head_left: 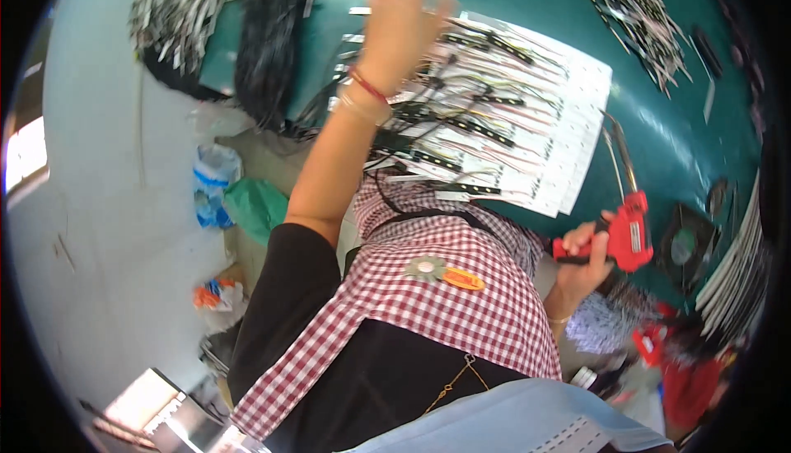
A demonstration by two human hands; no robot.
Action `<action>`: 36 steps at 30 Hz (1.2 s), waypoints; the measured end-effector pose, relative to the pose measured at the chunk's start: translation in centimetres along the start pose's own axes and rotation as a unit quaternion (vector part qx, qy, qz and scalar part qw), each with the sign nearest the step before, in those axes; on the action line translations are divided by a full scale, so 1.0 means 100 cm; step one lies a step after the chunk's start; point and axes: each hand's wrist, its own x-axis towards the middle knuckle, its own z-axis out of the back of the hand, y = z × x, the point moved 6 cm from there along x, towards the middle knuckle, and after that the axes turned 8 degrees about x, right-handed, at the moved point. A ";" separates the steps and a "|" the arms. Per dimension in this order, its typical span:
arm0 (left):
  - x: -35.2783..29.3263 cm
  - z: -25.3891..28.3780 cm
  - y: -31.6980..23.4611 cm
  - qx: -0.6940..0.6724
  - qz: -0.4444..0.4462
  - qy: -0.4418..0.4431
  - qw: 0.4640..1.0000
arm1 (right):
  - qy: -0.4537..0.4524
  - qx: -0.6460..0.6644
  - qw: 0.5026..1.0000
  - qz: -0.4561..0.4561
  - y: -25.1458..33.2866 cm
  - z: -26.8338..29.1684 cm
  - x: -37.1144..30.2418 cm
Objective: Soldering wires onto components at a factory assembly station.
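My left hand [404, 12] is stretched far out over the green table [684, 140], blurred, above a white sheet [568, 123] that carries rows of black strips with thin wires [470, 123]. Whether it holds anything cannot be made out. A red cord and a bangle circle that wrist. My right hand [581, 259] is at the table's near edge, closed around the grip of a red pistol-shaped soldering gun [630, 235] whose long metal tip points up along the sheet's right side. A red-and-white checked apron [445, 288] covers my front.
Bundles of pale strips [173, 8] and a black wire bundle [268, 49] hang off the table's far left. More strips [634, 8] lie at the top right. A small black fan [684, 243] sits by the gun. Plastic bags [212, 185] lie on the floor.
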 end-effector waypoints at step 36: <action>0.008 0.054 -0.051 -0.103 0.016 0.203 0.974 | 0.015 0.019 0.997 0.070 0.023 0.013 0.008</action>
